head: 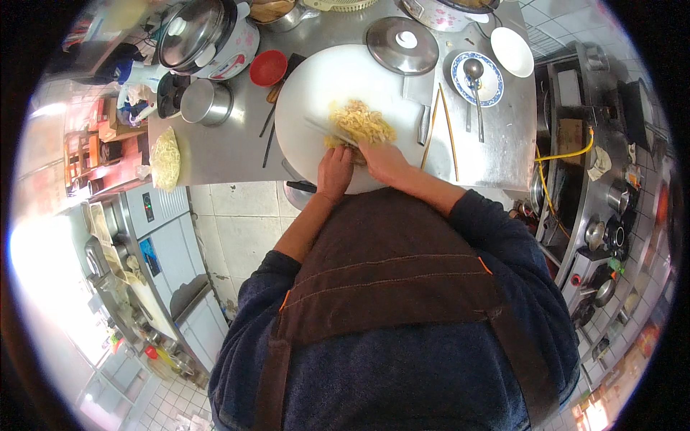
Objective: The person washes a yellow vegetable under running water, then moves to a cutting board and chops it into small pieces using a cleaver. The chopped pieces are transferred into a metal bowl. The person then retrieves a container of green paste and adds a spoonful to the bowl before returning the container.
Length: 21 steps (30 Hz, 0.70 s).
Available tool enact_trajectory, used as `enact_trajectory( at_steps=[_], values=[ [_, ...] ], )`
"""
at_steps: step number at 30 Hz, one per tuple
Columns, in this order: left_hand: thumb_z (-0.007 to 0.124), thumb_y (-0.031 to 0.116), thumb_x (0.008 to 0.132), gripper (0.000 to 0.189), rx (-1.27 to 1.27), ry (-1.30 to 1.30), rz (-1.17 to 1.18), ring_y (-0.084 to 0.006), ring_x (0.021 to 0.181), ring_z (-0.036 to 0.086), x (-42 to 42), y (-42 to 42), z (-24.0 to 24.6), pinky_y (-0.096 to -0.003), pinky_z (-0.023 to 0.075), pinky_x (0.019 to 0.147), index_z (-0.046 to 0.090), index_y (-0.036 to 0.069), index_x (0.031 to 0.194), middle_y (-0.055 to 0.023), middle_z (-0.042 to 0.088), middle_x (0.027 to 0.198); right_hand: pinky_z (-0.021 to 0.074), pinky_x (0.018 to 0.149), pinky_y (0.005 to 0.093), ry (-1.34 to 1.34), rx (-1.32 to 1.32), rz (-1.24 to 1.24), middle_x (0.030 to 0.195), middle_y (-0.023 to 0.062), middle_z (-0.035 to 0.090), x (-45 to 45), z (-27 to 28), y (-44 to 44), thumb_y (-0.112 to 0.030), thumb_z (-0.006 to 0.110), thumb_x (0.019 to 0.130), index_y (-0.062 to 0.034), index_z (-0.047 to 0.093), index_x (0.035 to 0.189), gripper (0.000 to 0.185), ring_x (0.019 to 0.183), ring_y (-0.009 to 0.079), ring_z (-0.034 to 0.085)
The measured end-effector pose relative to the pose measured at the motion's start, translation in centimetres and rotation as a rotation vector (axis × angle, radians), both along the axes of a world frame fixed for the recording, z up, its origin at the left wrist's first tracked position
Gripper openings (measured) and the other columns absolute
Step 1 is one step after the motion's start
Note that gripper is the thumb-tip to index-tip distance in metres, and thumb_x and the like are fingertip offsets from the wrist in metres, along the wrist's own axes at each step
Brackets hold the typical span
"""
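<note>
A heap of chopped yellowish food (362,121) lies on a round white cutting board (307,97). My right hand (385,163) grips a knife; its handle is hidden in my fist. The knife blade (329,129), blurred, points to the upper left across the near side of the heap. Close beside it on the left, my left hand (335,169) has its fingers bunched and bent down on food at the heap's near edge. Some brownish food (358,157) shows between my hands. What exactly the left fingertips pinch is hidden.
A cleaver (424,125) lies at the board's right edge, partly under a pot lid (408,46). Beside it are chopsticks (448,132) and a blue-rimmed bowl (459,75) with a ladle. On the left stand a red bowl (268,68), a metal pot (205,102) and a rice cooker (237,48).
</note>
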State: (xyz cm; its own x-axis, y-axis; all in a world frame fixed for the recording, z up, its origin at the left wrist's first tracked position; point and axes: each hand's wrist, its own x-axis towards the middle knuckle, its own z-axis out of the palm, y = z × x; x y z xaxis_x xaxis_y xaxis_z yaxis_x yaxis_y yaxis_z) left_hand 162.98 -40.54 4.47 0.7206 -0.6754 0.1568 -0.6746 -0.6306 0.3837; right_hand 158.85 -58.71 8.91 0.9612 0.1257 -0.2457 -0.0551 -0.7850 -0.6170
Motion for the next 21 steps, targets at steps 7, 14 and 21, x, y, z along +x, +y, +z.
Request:
enact_trajectory(
  at_steps=[7, 14, 21],
  values=[
    [0.066, 0.007, 0.084, 0.02, -0.137, 0.021, -0.052, -0.0352, 0.094, 0.063, -0.3, 1.5, 0.6, -0.0446, 0.0565, 0.079, 0.061, 0.004, 0.103, -0.0132, 0.063, 0.109, 0.0525, 0.072, 0.0572, 0.014, -0.045, 0.043, 0.087, 0.0245, 0.069, -1.5, 2.7, -1.3, -0.007, 0.054, 0.09, -0.0003, 0.055, 0.104, 0.016, 0.083, 0.0471, 0.068],
    [0.062, 0.009, 0.086, 0.013, -0.082, 0.033, -0.071, -0.0324, 0.094, 0.063, 0.2, 1.4, -0.5, -0.0433, 0.0567, 0.078, 0.065, 0.007, 0.098, -0.0099, 0.063, 0.102, 0.0523, 0.071, 0.0579, 0.081, -0.068, 0.086, 0.082, 0.0227, 0.068, -2.4, 4.6, -1.1, -0.006, 0.053, 0.091, -0.0011, 0.055, 0.103, 0.014, 0.081, 0.0467, 0.068],
    [0.062, 0.01, 0.085, 0.015, -0.053, 0.041, -0.041, -0.032, 0.097, 0.063, 0.1, 1.2, -0.9, -0.0434, 0.0565, 0.081, 0.067, 0.009, 0.099, -0.0092, 0.063, 0.101, 0.0528, 0.071, 0.0571, 0.008, -0.05, 0.041, 0.082, 0.0223, 0.068, -1.9, 1.0, 1.3, -0.007, 0.051, 0.093, -0.0022, 0.055, 0.103, 0.012, 0.081, 0.0455, 0.068]
  ],
)
